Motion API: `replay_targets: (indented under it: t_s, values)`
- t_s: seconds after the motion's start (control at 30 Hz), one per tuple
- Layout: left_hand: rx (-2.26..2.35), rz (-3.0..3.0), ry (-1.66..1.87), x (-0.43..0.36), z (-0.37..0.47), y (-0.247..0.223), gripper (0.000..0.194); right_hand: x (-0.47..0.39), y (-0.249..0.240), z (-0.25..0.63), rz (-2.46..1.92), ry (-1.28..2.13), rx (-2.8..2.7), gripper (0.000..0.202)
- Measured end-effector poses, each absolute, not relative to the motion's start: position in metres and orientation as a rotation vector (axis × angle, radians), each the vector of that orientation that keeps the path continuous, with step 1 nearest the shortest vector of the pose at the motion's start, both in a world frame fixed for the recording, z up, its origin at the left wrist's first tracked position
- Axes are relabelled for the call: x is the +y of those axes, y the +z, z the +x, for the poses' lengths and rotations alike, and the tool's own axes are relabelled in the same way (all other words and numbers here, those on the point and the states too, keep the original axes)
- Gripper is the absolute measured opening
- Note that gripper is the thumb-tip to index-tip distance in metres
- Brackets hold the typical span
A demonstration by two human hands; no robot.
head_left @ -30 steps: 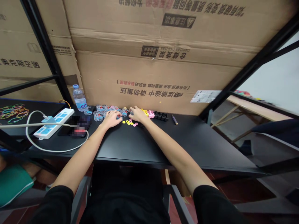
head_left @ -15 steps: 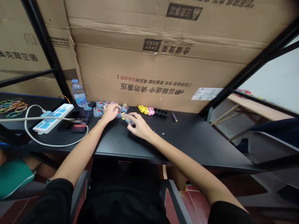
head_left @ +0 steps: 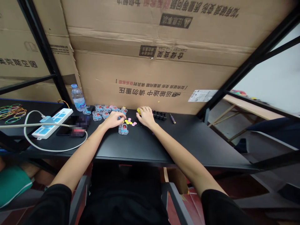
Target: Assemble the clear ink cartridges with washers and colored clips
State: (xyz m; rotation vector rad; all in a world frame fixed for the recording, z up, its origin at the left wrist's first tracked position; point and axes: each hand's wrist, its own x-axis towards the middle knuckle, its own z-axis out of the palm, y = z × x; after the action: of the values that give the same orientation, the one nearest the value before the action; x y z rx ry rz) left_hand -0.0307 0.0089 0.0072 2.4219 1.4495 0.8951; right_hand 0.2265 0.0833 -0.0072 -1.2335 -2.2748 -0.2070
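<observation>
A small clear plastic block with blue and red parts [head_left: 123, 129] stands on the black desk, tilted slightly, under the fingertips of my left hand [head_left: 113, 120]. Those fingers are bent and pinched at its upper end. Beside it lie several small yellow and pink rings [head_left: 130, 122], with dark pieces to their right. My right hand [head_left: 146, 117] is curled over a yellow plastic block [head_left: 138, 111], hiding most of it and whatever lies under the palm. Several similar clear blocks [head_left: 97, 116] are grouped behind and left of my left hand.
A row of black plastic blocks [head_left: 159, 115] and a pen-like tool [head_left: 172, 118] lie to the right. On the left are a water bottle [head_left: 78, 99], a white power strip [head_left: 52, 123], a phone with a cable [head_left: 67, 126] and rubber bands [head_left: 14, 112]. Cardboard [head_left: 150, 72] walls the back.
My right hand has let go of the clear block and moved right onto the yellow block. My left hand has come down beside the clear block. The small rings now show.
</observation>
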Motion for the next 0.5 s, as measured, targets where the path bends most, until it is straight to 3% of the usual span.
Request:
replay_targets:
  t_s: [0.33,0.5]
  values:
    - [1.316,2.501,0.631,0.000,-0.020,0.009,0.038,0.105,-0.023,0.247,-1.264,-0.238,-2.346,0.030]
    - [1.454,2.434,0.705,0.000,-0.009,0.011,0.029,0.104,-0.018,0.242,-1.317,-0.226,-2.284,0.033]
